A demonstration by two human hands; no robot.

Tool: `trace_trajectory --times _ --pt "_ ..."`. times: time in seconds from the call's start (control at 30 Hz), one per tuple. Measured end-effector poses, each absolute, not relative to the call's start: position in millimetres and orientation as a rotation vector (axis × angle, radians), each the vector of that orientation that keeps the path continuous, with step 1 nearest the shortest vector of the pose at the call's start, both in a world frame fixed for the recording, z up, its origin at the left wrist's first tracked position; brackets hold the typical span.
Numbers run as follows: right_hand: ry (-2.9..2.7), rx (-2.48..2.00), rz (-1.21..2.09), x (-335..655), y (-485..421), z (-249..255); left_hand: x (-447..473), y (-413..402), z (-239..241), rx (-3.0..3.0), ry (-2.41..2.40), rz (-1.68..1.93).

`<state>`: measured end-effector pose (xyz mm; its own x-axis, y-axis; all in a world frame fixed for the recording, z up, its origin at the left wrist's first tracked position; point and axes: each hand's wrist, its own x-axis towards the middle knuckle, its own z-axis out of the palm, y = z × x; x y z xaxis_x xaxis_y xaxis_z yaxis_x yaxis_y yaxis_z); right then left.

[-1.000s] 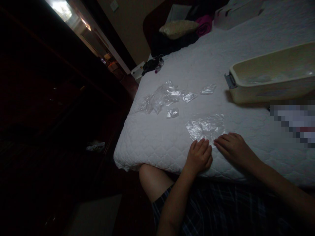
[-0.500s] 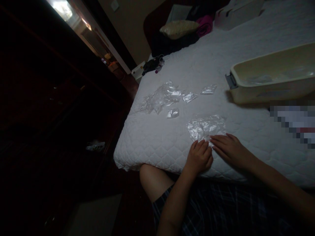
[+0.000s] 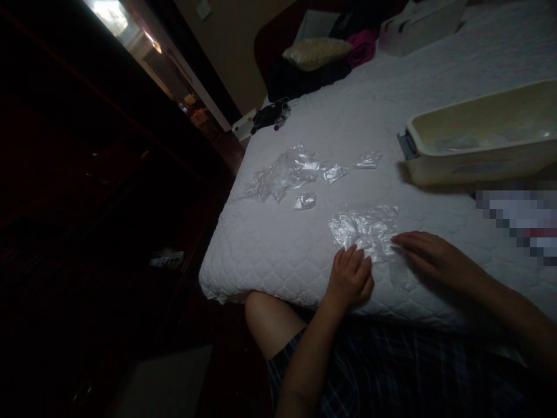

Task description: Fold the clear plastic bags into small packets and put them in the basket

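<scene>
A clear crumpled plastic bag [image 3: 364, 229] lies flat on the white quilted mattress [image 3: 304, 255] close to its near edge. My left hand [image 3: 350, 277] rests on the bag's near left corner, fingers loosely curled and pressing down. My right hand [image 3: 429, 252] lies flat with its fingers stretched out on the bag's right side. Further back is a heap of small clear plastic bags [image 3: 282, 174], with three loose ones beside it [image 3: 335, 172].
A cream plastic tub [image 3: 483, 139] stands at the right on the mattress. Pillows and dark and pink cloth [image 3: 317, 52] sit at the far end. My bare knee [image 3: 270, 316] is against the mattress edge. The floor to the left is dark.
My right hand has slid to the right across the plastic bag, which now lies flatter and stretched toward the right. My left hand has stayed at the bag's near corner.
</scene>
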<state>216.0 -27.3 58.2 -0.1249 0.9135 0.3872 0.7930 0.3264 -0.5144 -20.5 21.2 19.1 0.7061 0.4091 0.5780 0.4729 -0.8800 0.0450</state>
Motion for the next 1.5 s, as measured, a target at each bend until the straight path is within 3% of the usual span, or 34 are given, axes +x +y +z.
trace_trajectory --times 0.17,0.43,0.8,1.5 --pt "-1.935 -1.514 0.324 236.0 -34.2 49.8 -19.9 19.1 19.8 -2.751 -0.686 -0.965" --pt "-1.959 -1.437 0.476 235.2 -33.6 39.7 -15.3 18.6 20.3 -2.917 -0.621 -0.698" --pt "-1.936 -1.523 0.609 227.1 -30.4 55.8 -14.6 19.8 17.1 -2.95 -0.594 -0.721" --pt "-1.954 -1.832 -0.015 196.3 -24.6 43.1 -15.5 17.7 21.9 -2.919 -0.587 -0.781"
